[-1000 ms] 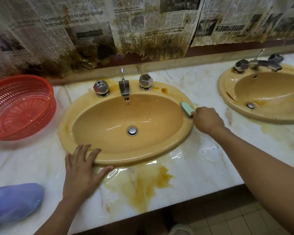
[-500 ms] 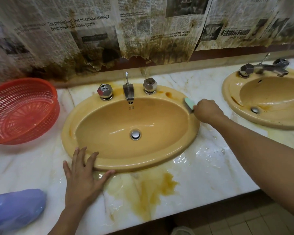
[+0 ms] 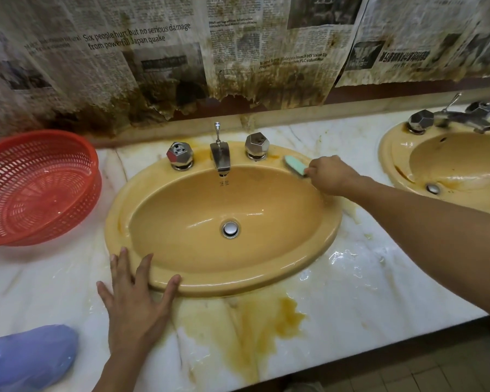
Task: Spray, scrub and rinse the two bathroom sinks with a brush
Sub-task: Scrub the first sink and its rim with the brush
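A yellow oval sink [image 3: 309, 267] sits in the marble counter before me, with a steel tap [image 3: 220, 157] and two faceted knobs at its back. My right hand [image 3: 330, 174] grips a small green brush [image 3: 294, 164] and holds it on the sink's back right rim, just right of the right knob. My left hand [image 3: 136, 304] lies flat with spread fingers on the counter, its fingertips on the sink's front left rim. A second yellow sink [image 3: 393, 168] with brown stains is at the far right, partly out of view.
A red plastic basket [image 3: 37, 188] stands on the counter left of the sink. A blue plastic bag [image 3: 26, 357] lies at the bottom left corner. The marble counter [image 3: 365, 292] is wet, with a yellow-brown stain before the sink. Stained newspaper covers the wall behind.
My right hand has moved the brush along the rim from the sink's right side toward the back, near the right knob. My left hand has stayed in place.
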A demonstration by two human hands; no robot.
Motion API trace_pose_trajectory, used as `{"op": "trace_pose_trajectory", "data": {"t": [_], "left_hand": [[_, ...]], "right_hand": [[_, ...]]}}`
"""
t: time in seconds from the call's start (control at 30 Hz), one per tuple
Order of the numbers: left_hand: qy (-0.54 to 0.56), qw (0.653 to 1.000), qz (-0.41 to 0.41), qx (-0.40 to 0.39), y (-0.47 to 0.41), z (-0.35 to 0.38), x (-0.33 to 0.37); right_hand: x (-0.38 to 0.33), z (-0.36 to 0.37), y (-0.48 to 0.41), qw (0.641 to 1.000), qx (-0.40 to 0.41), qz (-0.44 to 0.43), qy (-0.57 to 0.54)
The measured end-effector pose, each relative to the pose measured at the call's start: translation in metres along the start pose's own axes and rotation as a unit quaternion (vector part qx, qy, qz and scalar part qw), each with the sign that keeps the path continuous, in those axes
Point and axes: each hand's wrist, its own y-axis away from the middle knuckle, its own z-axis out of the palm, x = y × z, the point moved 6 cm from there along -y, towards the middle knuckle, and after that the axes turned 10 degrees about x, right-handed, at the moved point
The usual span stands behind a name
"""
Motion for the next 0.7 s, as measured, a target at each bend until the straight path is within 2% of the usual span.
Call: {"op": "trace_pose_trajectory", "data": {"t": [0.13,0.23,0.3,0.4,0.5,0.57,0.67,0.7], "left_hand": [[0.003,1.0,-0.003,-0.002,-0.001,-0.001,0.001],[-0.006,1.0,0.001,-0.006,-0.003,0.001,0.001],[-0.01,1.0,0.002,-0.003,-0.003,0.001,0.001],[-0.014,1.0,0.001,-0.001,-0.003,0.002,0.0],[-0.023,1.0,0.005,0.002,-0.003,0.002,0.0],[-0.027,1.0,0.007,0.001,-0.004,0.002,0.001],[-0.026,1.0,0.004,0.003,-0.003,0.001,0.002],[-0.023,1.0,0.003,0.006,-0.003,0.001,0.002]], "right_hand": [[0.013,-0.017,-0.007,0.998,-0.035,-0.019,0.038],[0.024,-0.021,-0.019,0.998,-0.001,-0.001,0.055],[0.007,-0.01,-0.02,0.999,0.014,-0.023,0.042],[-0.014,-0.001,-0.017,0.998,-0.011,-0.065,0.017],[0.002,-0.016,-0.027,0.998,-0.038,-0.036,0.03],[0.004,-0.022,-0.034,0.999,-0.018,-0.017,0.044],[-0.025,-0.011,-0.038,0.999,0.015,-0.046,0.022],[-0.036,-0.006,-0.037,0.998,0.002,-0.061,0.012]]}}
